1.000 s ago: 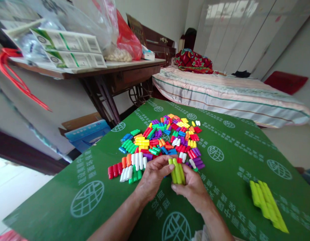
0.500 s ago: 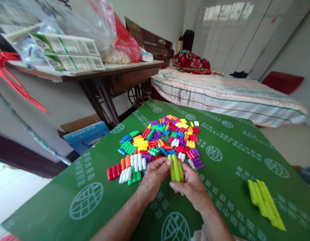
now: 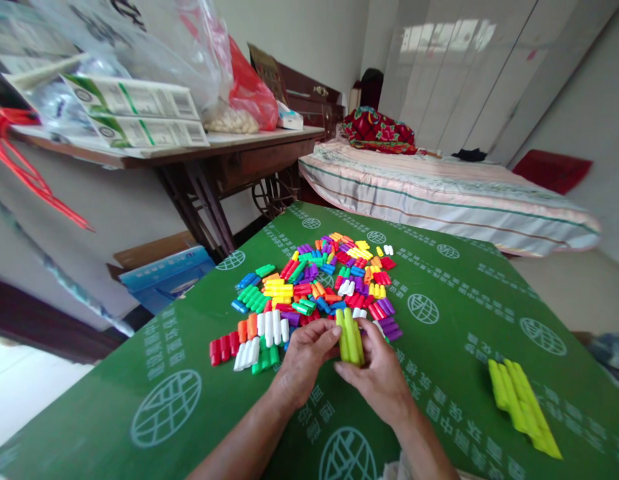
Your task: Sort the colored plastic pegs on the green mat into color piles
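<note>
Between my two hands is a small row of joined yellow-green plastic tubes (image 3: pixel 349 339), held upright above the green board. My left hand (image 3: pixel 305 363) pinches it at its left side, thumb near the upper part. Round the right side curl the fingers of my right hand (image 3: pixel 382 373), its thumb at the lower end. A larger panel of yellow-green tubes (image 3: pixel 524 408) lies on the right of the board. Just beyond my hands spreads a pile of short tube pieces, among them yellow ones (image 3: pixel 278 291), white ones (image 3: pixel 272 328) and red ones (image 3: pixel 224 349).
The green printed board (image 3: pixel 229 427) serves as the tabletop. Behind it stands a bed (image 3: pixel 439 190) with a striped cover. At the left, a sewing-machine table (image 3: pixel 239 143) carries boxes (image 3: pixel 144 110) and plastic bags (image 3: pixel 252 87). A blue box (image 3: pixel 164 277) is below it.
Both hands still hold the yellow-green tubes in nearly the same grip. The view has shifted slightly; the pile and the panel at the right look unmoved on the board.
</note>
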The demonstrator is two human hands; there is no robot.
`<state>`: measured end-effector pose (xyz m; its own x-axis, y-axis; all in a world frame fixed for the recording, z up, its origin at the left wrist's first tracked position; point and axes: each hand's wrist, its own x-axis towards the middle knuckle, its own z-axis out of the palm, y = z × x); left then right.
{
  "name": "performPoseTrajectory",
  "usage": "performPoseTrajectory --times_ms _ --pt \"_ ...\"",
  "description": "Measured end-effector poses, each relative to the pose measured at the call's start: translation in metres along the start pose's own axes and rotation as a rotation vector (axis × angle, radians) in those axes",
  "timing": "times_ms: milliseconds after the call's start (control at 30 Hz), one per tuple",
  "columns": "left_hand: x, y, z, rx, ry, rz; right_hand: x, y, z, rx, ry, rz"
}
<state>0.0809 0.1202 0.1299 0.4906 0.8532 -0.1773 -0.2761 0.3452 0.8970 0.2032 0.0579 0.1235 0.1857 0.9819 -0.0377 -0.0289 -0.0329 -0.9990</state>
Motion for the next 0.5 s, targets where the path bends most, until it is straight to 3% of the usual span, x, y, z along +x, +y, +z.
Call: performPoseTrajectory --times_ms 167,300,400,500 --pt "-0.001 0.002 0.003 0.046 0.027 0.001 0.000 0.007 0.000 -0.477 0.173 -0.133" --pt "0.000 0.004 0.004 0.095 0.041 -0.007 0.002 0.008 -0.006 -0.686 0.237 -0.265" --pt "0.001 0.007 0.003 0.121 0.039 -0.010 0.005 0.004 -0.018 -0.803 0.310 -0.236" --pt "0.000 0.010 0.003 0.173 0.029 -0.015 0.005 -0.007 -0.037 -0.939 0.404 -0.117"
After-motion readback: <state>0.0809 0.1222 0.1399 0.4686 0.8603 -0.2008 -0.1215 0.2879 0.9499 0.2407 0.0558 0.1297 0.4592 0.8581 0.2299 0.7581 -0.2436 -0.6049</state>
